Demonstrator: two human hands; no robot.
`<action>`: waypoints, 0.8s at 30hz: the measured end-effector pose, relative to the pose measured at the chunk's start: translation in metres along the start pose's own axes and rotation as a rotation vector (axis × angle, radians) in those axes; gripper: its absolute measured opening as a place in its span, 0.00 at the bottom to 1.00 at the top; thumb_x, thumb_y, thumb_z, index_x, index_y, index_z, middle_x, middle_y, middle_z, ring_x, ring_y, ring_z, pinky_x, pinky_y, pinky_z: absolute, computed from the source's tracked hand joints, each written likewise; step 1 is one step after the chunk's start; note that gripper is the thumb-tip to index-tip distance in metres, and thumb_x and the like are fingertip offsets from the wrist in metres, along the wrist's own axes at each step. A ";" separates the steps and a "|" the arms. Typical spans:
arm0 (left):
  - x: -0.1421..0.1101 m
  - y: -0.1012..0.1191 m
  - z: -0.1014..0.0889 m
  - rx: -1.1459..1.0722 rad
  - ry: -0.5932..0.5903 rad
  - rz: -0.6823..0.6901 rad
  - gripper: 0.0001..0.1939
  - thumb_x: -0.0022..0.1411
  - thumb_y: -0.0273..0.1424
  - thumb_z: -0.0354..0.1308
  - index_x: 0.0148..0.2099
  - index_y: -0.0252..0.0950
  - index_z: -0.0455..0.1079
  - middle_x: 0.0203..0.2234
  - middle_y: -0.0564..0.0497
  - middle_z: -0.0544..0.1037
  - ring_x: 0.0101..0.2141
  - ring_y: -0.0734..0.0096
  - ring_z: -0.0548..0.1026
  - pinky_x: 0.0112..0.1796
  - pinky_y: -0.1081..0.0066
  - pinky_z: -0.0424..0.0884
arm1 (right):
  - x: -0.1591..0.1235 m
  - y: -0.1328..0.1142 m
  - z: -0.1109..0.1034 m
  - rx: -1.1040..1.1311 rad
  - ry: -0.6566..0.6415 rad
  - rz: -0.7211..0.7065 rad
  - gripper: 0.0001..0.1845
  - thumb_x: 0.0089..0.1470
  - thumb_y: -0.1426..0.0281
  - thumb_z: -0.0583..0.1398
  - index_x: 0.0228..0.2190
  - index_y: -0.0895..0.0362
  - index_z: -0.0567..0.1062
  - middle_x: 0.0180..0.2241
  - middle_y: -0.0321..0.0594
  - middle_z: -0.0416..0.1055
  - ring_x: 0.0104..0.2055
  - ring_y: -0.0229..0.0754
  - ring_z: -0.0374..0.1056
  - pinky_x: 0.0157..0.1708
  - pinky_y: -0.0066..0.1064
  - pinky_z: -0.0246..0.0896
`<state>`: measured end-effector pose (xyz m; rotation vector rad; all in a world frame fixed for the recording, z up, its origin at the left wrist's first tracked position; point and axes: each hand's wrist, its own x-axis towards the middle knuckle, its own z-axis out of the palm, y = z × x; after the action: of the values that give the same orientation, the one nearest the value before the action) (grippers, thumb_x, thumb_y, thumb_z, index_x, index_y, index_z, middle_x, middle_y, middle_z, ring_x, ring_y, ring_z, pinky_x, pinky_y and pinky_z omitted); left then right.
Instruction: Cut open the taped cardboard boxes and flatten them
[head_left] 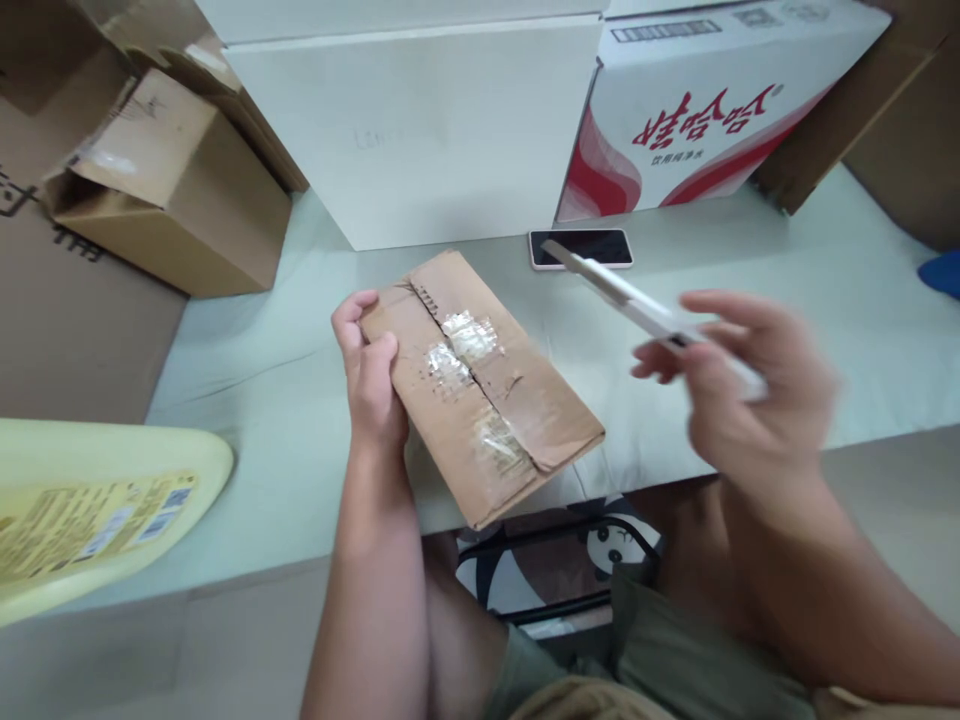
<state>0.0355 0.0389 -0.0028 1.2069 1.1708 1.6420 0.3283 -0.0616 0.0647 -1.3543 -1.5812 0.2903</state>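
Note:
My left hand [371,370] grips the far left corner of a flat cardboard box [442,420], thumb on top. The box is tilted above the table, and patches of clear tape and torn paper show along its centre seam. To the right, apart from the box, my right hand [750,390] is closed around a white utility knife [645,310]. Its metal blade points up and left, over a phone [581,248] lying on the table. The right hand is slightly blurred.
A pale cloth covers the table [847,330]. Behind stand a white box [442,130], a red-and-white carton [697,120] and brown cardboard boxes [187,180]. A yellow bottle [112,510] lies at the left, and something blue [941,272] sits at the right edge.

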 end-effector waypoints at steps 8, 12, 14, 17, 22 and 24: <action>0.004 0.005 -0.005 -0.007 0.046 0.009 0.25 0.58 0.48 0.68 0.55 0.51 0.71 0.52 0.48 0.77 0.55 0.52 0.76 0.54 0.57 0.76 | 0.006 0.061 0.045 -0.267 -0.532 -0.033 0.14 0.67 0.69 0.56 0.45 0.52 0.82 0.42 0.48 0.77 0.37 0.48 0.75 0.38 0.42 0.73; 0.006 0.008 -0.006 -0.006 0.034 0.079 0.21 0.57 0.46 0.69 0.53 0.52 0.74 0.53 0.48 0.79 0.56 0.53 0.76 0.56 0.57 0.75 | 0.004 0.058 0.044 -0.197 -0.470 -0.031 0.13 0.68 0.64 0.58 0.43 0.53 0.83 0.50 0.53 0.77 0.51 0.56 0.77 0.51 0.51 0.75; 0.006 0.012 -0.005 -0.031 0.081 0.109 0.19 0.56 0.43 0.68 0.50 0.50 0.76 0.48 0.48 0.80 0.52 0.56 0.77 0.53 0.59 0.75 | 0.003 0.049 0.041 -0.027 -0.458 -0.062 0.15 0.69 0.58 0.60 0.48 0.52 0.82 0.53 0.52 0.76 0.56 0.56 0.76 0.57 0.52 0.74; 0.004 0.020 -0.003 -0.025 0.157 0.088 0.15 0.57 0.42 0.64 0.45 0.43 0.78 0.39 0.48 0.80 0.43 0.59 0.78 0.45 0.61 0.76 | 0.000 0.033 0.036 0.248 -0.618 -0.173 0.32 0.63 0.45 0.66 0.60 0.48 0.76 0.64 0.52 0.70 0.67 0.59 0.70 0.66 0.54 0.68; 0.000 0.027 0.003 -0.058 0.141 0.003 0.12 0.60 0.43 0.63 0.39 0.40 0.76 0.34 0.49 0.81 0.37 0.61 0.78 0.40 0.63 0.74 | -0.009 0.018 0.038 0.387 -0.745 -0.269 0.50 0.54 0.44 0.73 0.71 0.42 0.64 0.73 0.53 0.60 0.77 0.63 0.57 0.73 0.56 0.61; 0.000 0.027 0.003 -0.105 0.156 -0.009 0.10 0.60 0.41 0.63 0.38 0.41 0.75 0.33 0.50 0.80 0.35 0.63 0.77 0.39 0.63 0.73 | -0.012 0.018 0.042 0.399 -0.727 -0.287 0.48 0.58 0.47 0.72 0.72 0.43 0.62 0.72 0.53 0.60 0.77 0.61 0.58 0.72 0.55 0.61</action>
<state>0.0372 0.0321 0.0232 1.0220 1.1662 1.7939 0.3052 -0.0489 0.0261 -0.7199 -2.1305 0.9407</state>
